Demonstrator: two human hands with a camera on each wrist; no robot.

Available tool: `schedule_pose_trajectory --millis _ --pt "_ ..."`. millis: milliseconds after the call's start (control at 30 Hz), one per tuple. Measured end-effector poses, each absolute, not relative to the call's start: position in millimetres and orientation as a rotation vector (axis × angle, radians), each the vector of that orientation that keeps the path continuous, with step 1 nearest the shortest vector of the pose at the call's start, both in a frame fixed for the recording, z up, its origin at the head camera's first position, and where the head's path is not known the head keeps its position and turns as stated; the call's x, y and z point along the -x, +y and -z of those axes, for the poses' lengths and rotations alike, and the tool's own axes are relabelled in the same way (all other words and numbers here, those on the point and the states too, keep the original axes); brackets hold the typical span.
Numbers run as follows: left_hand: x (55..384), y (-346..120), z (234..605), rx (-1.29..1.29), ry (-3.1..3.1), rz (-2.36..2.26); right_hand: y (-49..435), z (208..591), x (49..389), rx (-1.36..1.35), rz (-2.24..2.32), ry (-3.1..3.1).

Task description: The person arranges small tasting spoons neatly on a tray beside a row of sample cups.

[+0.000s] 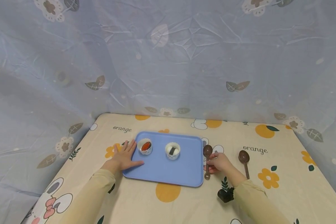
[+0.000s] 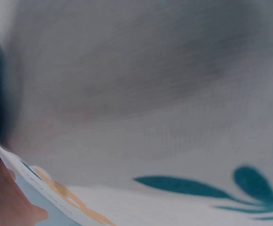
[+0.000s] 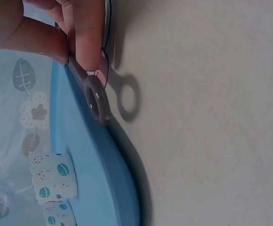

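Note:
A blue tray (image 1: pixel 162 171) lies on the table, bearing two small patterned paper cups. The left cup (image 1: pixel 146 152) holds a red-topped piece like sushi; in the other cup (image 1: pixel 172 156) is a white piece with a black band. My left hand (image 1: pixel 124 159) rests with spread fingers at the tray's left edge, its thumb over the rim. Beside the tray's right edge, my right hand (image 1: pixel 220 162) pinches the handle of a brown spoon (image 1: pixel 207 150) between thumb and fingers. The right wrist view shows the spoon's looped handle end (image 3: pixel 97 99) raised, casting a shadow.
A second brown spoon (image 1: pixel 244 156) lies to the right of my right hand, its handle partly hidden by the forearm. The table has a cream cloth (image 1: pixel 184 207) with printed oranges and flowers. A grey-blue curtain (image 1: pixel 168 68) hangs behind the table.

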State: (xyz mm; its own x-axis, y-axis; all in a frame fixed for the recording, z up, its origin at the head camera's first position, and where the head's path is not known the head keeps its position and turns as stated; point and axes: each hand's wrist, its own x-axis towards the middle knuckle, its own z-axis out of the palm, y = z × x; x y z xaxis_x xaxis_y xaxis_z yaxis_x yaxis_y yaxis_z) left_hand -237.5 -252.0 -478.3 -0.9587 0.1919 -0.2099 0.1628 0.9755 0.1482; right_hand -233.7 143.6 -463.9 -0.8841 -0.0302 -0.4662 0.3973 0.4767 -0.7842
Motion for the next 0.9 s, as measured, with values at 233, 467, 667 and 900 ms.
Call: schedule_pose_trajectory --millis 233,467,667,900 --pt "238.3 -253.1 478.9 -0.265 2.898 -0.188 144.7 461.1 232.2 -0.295 1.443 2.275" --pt "239.5 -254.2 480.4 -0.279 2.898 -0.178 144.7 458.2 230.0 -0.270 1.492 2.251" --pt "239.2 -253.2 479.1 -0.276 2.893 -0.183 145.9 457.2 230.3 -0.277 1.521 2.231" --pt "238.0 -252.1 476.9 -0.278 2.894 -0.166 146.7 452.1 231.4 -0.285 1.505 2.234"
